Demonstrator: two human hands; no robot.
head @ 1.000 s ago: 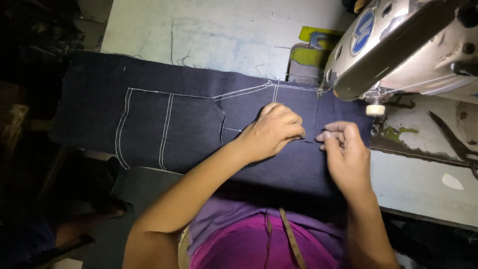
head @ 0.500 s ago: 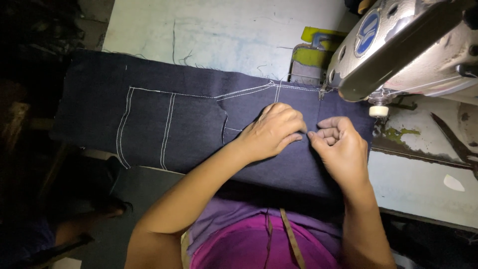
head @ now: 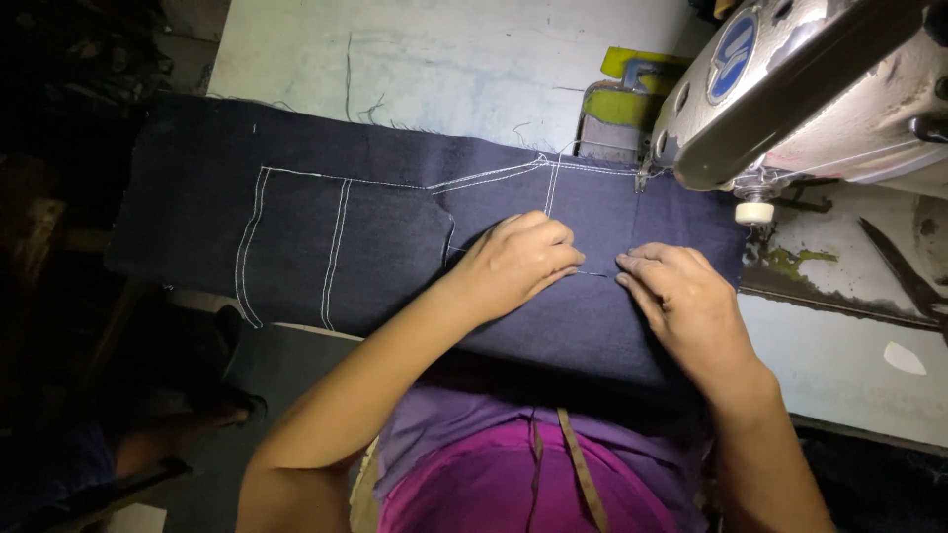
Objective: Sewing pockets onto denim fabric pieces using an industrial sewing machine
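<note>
With the dark denim panel [head: 395, 237] lying flat just left of the sewing machine [head: 820, 89], the curled left hand [head: 518, 262] should pin it while the right hand [head: 686, 306], fingers together, smooths the fold evenly.

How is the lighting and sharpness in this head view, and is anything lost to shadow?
Head view: light falls on the table, denim panel and both hands, left hand, right hand, all sharp; the left edge sinks into near-black shadow, detail unreadable; slight glare on the sewing machine.
</note>
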